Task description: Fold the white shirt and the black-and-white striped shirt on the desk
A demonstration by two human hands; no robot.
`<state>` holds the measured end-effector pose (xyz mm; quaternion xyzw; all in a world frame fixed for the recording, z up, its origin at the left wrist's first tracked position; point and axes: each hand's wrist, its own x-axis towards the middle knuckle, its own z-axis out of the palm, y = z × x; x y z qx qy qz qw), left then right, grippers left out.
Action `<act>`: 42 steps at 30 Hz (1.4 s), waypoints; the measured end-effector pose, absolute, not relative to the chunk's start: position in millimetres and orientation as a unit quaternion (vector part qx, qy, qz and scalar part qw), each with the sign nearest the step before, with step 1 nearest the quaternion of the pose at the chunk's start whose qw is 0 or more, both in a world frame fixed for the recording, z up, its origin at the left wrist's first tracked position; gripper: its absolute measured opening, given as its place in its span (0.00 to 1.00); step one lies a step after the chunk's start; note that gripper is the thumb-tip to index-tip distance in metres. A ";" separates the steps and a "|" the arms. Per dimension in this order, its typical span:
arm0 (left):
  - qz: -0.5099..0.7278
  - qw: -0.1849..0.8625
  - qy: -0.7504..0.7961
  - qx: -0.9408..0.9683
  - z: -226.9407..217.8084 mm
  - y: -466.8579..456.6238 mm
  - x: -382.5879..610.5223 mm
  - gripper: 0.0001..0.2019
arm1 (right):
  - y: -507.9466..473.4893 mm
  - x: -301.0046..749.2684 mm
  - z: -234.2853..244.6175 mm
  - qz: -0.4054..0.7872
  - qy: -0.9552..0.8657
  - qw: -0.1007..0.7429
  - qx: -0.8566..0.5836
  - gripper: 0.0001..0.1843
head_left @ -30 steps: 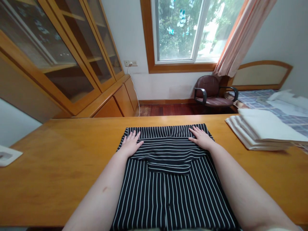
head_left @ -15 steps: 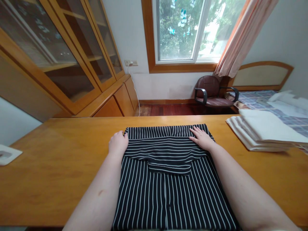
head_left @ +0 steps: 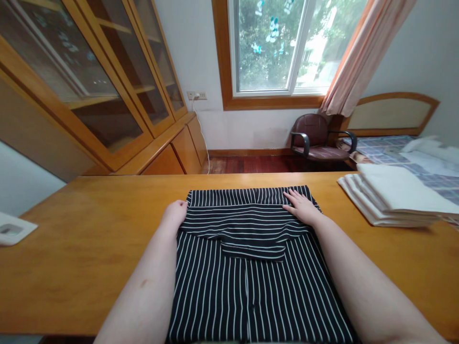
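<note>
A black garment with white stripes (head_left: 215, 286) lies spread on the wooden table in front of me; which kind of clothing it is I cannot tell. Stripes run across its upper section and lengthwise below, and a short striped strip (head_left: 253, 251) crosses its middle. At the upper left edge my left hand (head_left: 175, 213) is closed, pinching the cloth's side. My right hand (head_left: 301, 206) rests flat on the upper right part, fingers spread, palm down. The garment's near end runs out of view at the bottom.
The wooden table (head_left: 89, 248) extends to both sides. A stack of folded white cloth (head_left: 398, 196) sits at its right. At the left edge is a white object with a slot (head_left: 16, 229). Beyond stand a glass-door cabinet (head_left: 122, 71), a brown armchair (head_left: 311, 136) and a bed (head_left: 376, 143).
My left hand has drawn slightly down and left, its fingers now closed at the garment's edge, which is pulled slightly outward. My right hand stays put.
</note>
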<state>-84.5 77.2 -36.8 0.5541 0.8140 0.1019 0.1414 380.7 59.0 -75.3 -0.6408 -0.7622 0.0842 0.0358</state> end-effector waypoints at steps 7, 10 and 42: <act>0.109 0.139 0.814 0.553 -40.2 80.8 -84.7 0.14 | 58.0 379.7 -72.8 0.091 -0.759 0.031 -0.644 0.36; 0.087 0.130 0.824 0.545 -43.0 79.1 -86.4 0.14 | 57.5 379.2 -71.9 0.093 -0.759 0.034 -0.643 0.36; 0.068 0.051 0.811 0.578 -66.0 78.4 -46.4 0.40 | 60.1 390.2 -67.6 0.046 -0.683 0.233 -0.691 0.32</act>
